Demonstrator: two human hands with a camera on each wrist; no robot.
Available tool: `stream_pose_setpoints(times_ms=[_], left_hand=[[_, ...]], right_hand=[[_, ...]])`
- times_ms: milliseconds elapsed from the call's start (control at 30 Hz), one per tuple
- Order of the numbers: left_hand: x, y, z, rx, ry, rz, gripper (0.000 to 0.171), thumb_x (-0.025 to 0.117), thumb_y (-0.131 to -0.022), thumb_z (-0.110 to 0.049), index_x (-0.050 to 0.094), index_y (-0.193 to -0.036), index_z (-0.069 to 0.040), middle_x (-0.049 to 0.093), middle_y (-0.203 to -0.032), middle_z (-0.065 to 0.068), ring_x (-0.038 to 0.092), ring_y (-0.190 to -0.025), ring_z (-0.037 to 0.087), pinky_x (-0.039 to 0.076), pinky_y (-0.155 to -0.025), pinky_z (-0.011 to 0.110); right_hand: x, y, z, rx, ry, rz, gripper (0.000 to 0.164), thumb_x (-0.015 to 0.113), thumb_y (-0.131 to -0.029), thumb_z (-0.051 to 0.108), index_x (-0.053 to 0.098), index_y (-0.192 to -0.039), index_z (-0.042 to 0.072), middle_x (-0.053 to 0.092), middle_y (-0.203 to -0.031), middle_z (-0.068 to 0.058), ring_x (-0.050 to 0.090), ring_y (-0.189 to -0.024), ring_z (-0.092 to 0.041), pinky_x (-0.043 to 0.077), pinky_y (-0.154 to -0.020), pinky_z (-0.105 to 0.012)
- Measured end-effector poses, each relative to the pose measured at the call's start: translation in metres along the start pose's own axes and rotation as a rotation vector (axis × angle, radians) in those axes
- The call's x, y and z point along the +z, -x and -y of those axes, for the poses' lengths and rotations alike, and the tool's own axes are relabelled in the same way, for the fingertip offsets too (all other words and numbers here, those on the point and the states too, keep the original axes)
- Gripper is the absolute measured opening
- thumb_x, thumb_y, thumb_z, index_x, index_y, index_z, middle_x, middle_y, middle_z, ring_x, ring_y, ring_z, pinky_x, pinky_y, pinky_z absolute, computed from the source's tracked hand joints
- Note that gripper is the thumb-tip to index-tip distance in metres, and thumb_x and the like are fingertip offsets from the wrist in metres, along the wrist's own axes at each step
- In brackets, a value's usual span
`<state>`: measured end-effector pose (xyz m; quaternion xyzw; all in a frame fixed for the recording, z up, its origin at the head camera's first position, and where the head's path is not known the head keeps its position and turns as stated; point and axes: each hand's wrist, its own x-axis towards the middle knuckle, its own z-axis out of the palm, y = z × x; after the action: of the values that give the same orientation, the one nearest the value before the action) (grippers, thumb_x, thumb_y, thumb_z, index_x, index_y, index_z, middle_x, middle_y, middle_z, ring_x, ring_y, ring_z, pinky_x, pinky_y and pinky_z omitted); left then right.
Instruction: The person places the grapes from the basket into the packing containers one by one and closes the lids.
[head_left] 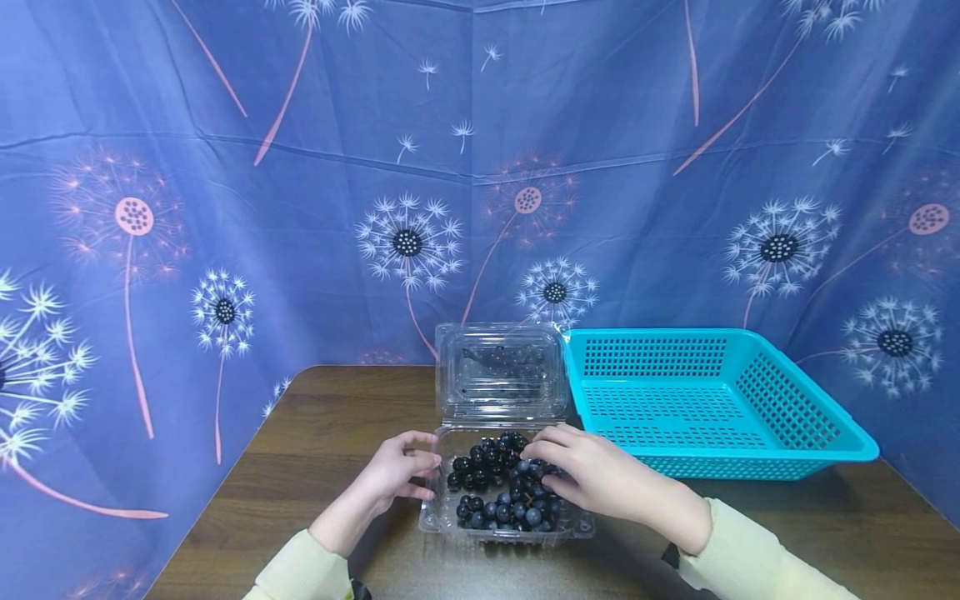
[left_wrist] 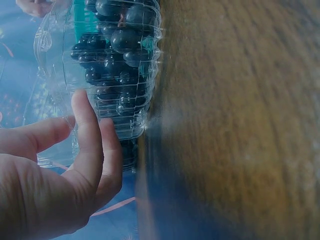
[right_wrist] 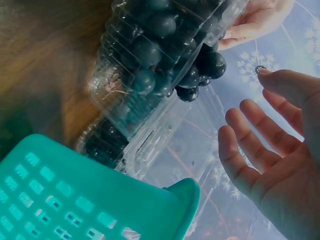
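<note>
A clear plastic clamshell box (head_left: 442,521) stands on the table with its lid (head_left: 501,403) tipped up at the back. Dark grapes (head_left: 517,510) lie in its base, some on stems. At the box's left side is my left hand (head_left: 390,473), its fingertips against or very near the clear wall (left_wrist: 120,127). Above the right side of the box hovers my right hand (head_left: 592,468), palm down, fingers spread and slightly bent. In the right wrist view that hand (right_wrist: 270,145) holds nothing and is apart from the grapes (right_wrist: 147,50).
A turquoise perforated basket (head_left: 832,454) stands to the right, close beside the lid. The wooden table (head_left: 300,467) ends at a blue cloth (head_left: 300,250) with dandelion prints, hanging behind it.
</note>
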<state>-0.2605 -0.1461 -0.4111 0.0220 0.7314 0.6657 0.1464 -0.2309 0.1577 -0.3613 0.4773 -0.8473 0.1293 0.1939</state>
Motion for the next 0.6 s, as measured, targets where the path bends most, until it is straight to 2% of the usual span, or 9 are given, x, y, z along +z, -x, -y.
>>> stream_pose_setpoints(times_ms=[233,600], left_hand=[[0.000,0.000,0.000,0.003,0.000,-0.001,0.047,0.060,-0.087,-0.003,0.043,-0.129,0.008,0.059,-0.100,0.021,0.059,-0.080,0.022,0.059,-0.060,0.037],[0.000,0.000,0.001,0.001,-0.009,-0.002,0.046,0.061,-0.087,-0.004,0.043,-0.128,0.008,0.059,-0.099,0.021,0.059,-0.080,0.022,0.059,-0.060,0.038]], right_hand=[[0.002,0.012,0.001,0.028,-0.002,-0.018,0.034,0.076,-0.075,0.014,0.064,-0.107,0.018,0.061,-0.104,0.010,0.058,-0.092,-0.007,0.054,-0.074,-0.024],[0.005,0.034,0.002,0.051,-0.002,-0.100,0.033,0.077,-0.072,0.009,0.065,-0.101,0.017,0.060,-0.097,0.012,0.058,-0.084,-0.005,0.052,-0.067,-0.019]])
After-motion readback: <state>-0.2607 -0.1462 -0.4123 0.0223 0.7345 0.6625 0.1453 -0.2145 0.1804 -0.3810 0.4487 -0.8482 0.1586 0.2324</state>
